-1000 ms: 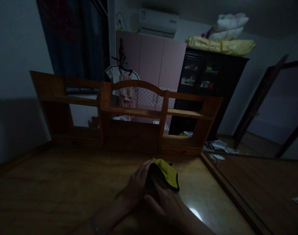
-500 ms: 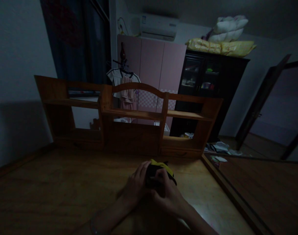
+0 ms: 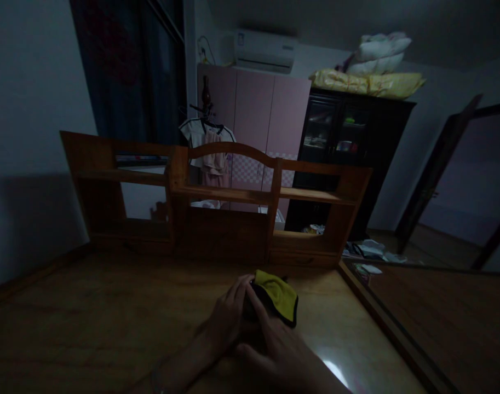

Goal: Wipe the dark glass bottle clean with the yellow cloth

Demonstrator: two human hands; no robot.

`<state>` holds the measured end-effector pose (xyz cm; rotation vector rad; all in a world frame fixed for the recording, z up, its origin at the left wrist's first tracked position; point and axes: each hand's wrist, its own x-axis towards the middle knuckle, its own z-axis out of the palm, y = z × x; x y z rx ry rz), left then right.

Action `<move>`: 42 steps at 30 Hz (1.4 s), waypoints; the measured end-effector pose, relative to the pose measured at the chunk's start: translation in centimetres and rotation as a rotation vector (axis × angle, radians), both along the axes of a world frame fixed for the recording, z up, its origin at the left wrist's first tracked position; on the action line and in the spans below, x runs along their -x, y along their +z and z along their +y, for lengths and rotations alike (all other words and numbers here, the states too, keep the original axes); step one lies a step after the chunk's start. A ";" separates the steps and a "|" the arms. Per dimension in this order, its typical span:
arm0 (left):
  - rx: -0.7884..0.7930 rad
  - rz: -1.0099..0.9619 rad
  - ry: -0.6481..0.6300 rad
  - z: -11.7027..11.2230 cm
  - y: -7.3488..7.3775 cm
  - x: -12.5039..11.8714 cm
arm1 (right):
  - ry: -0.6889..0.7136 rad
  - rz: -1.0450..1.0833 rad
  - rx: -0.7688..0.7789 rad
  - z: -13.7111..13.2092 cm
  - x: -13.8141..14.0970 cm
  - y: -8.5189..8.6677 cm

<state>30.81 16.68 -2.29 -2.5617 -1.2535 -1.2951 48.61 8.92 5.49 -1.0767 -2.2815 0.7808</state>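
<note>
A yellow-green cloth piece with black edging lies spread over a dark object on the wooden tabletop, in the lower middle of the head view. Curved along the left side of that dark object is my left hand, its fingers closed against it. My right hand reaches over from the near right. Its index finger is stretched out to the top edge of the dark object, close to my left fingertips, and its thumb is held apart. Dim light and my hands hide most of the dark object, so its kind is unclear.
At the back of the wooden tabletop stands a wooden shelf unit. A raised wooden edge runs along the right. Beyond are a pink wardrobe, hanging clothes and a black cabinet.
The yellow-green cloth has flopped toward me and to the right, showing more of its face. My right hand has uncurled from a pinch, its index finger now extended.
</note>
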 end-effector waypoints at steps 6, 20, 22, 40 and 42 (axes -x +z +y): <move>0.002 -0.074 0.081 0.1 0.0 -0.2 | 0.011 0.365 -0.002 2.3 -0.7 -0.5; -0.108 -0.037 0.031 -0.2 0.5 -0.1 | -0.024 0.346 0.057 1.3 -0.4 -0.3; -0.116 -0.032 0.043 -0.3 0.6 -0.3 | -0.080 0.434 0.057 2.1 -0.8 -0.3; 0.018 -0.054 0.045 0.0 0.3 0.0 | 0.066 0.268 0.032 1.7 -1.3 0.3; 0.052 -0.077 0.065 0.0 0.3 -0.2 | 0.066 0.267 -0.016 2.7 -1.6 -0.3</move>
